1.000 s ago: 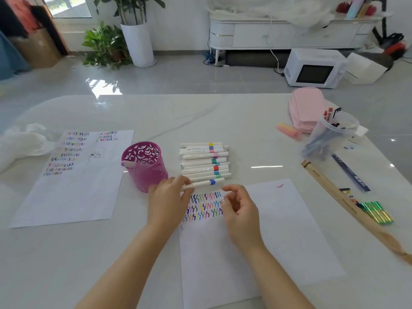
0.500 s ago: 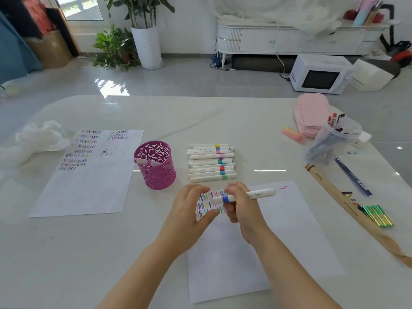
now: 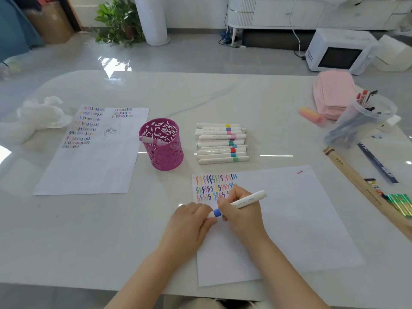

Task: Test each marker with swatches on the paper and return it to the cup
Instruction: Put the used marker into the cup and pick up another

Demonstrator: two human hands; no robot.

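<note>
Both hands hold one white marker with a blue band (image 3: 247,200) low over the near sheet of paper (image 3: 289,219). My right hand (image 3: 242,214) grips its barrel. My left hand (image 3: 191,221) pinches the capped end left of the blue band. Rows of coloured squiggle swatches (image 3: 215,187) fill the sheet's top left corner, just beyond my fingers. The magenta cut-out cup (image 3: 161,144) stands to the upper left with one pink-tipped marker (image 3: 151,140) leaning in it. A pile of several white markers (image 3: 221,143) lies to the right of the cup.
A second swatch sheet (image 3: 93,152) lies at left beside crumpled white plastic (image 3: 38,118). At right are a pink pouch (image 3: 333,93), a pink eraser (image 3: 312,115), a clear tub of pens (image 3: 361,122), a wooden ruler (image 3: 365,190), a dark pen (image 3: 378,162) and green sticks (image 3: 399,204).
The blue-banded marker was picked from the front of the pile and brought down over the paper. Both hands moved nearer with it, and the left hand now holds its capped end.
</note>
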